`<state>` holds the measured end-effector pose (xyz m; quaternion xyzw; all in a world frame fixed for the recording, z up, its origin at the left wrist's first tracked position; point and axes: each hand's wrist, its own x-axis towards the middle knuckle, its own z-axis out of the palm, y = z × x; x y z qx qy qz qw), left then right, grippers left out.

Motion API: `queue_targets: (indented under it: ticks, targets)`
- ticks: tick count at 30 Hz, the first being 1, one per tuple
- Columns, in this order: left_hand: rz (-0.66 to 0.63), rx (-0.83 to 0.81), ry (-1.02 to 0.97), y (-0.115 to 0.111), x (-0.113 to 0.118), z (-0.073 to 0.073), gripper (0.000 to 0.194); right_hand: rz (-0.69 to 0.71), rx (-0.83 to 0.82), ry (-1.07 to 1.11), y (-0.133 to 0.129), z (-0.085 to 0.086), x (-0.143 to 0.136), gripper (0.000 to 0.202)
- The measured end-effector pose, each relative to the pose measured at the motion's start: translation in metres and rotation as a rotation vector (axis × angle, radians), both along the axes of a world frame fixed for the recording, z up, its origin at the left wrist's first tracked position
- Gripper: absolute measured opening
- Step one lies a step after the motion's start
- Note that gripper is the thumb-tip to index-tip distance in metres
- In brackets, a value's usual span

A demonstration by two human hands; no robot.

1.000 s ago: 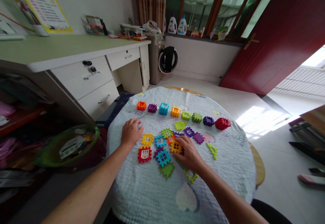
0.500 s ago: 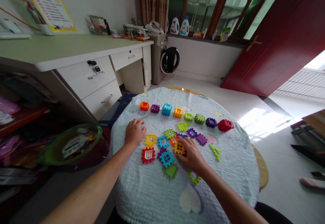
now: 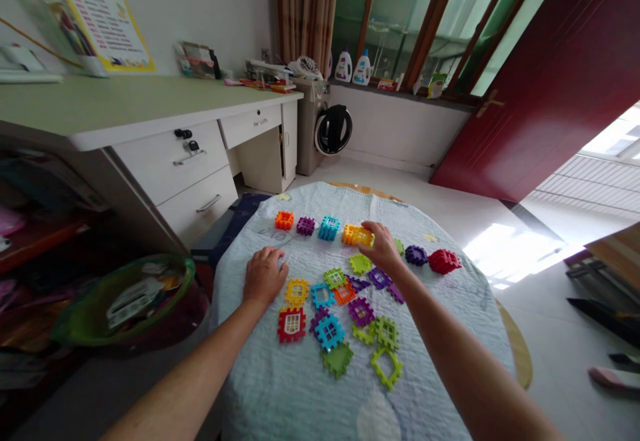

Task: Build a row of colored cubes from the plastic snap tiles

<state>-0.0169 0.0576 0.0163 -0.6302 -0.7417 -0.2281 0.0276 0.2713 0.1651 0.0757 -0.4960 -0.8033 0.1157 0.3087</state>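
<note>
My right hand (image 3: 383, 249) pinches a yellow window-pattern block piece (image 3: 365, 236) at the back of the table, right beside the yellow stack (image 3: 349, 234); whether they touch I cannot tell. My left hand (image 3: 265, 273) lies on the cloth with nothing in it, its fingers loosely spread, close to a flat yellow frame piece (image 3: 297, 292). In front of it is a red window piece (image 3: 292, 324). Loose flat pieces fill the middle, among them a blue one (image 3: 329, 332), a purple one (image 3: 361, 312) and a green frame (image 3: 387, 368).
Along the back stand an orange stack (image 3: 285, 220), a purple one (image 3: 305, 226), a blue one (image 3: 329, 228), a dark purple one (image 3: 416, 256) and a red one (image 3: 445, 261). A cloth (image 3: 280, 401) covers the round table. At left are a desk (image 3: 150, 104) and a basket (image 3: 185, 294).
My right hand has carried the yellow piece from the middle of the table to the yellow stack at the back. Purple and green pieces it covered now show. My left hand stays put.
</note>
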Motion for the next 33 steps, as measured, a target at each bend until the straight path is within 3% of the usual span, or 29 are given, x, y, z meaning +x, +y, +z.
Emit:
queue_targets:
  ticks: [4, 10, 17, 26, 33]
  targets:
    - [-0.004, 0.0, -0.008, -0.001, 0.0, 0.003, 0.021, -0.046, -0.078, -0.074, 0.046, -0.012, -0.014, 0.049]
    - [-0.004, 0.006, -0.009, -0.001, 0.0, 0.003, 0.02, -0.053, -0.115, -0.109, 0.068, -0.029, -0.014, 0.05]
    - [0.006, -0.014, -0.034, -0.001, 0.001, 0.002, 0.021, -0.012, -0.114, -0.137, 0.072, -0.04, -0.008, 0.055]
    - [0.006, -0.001, -0.018, -0.001, 0.001, 0.002, 0.021, 0.005, -0.087, -0.134, 0.072, -0.039, -0.014, 0.054]
    - [0.012, -0.013, -0.035, -0.001, 0.001, 0.005, 0.02, -0.024, -0.036, -0.051, 0.049, -0.022, -0.014, 0.066]
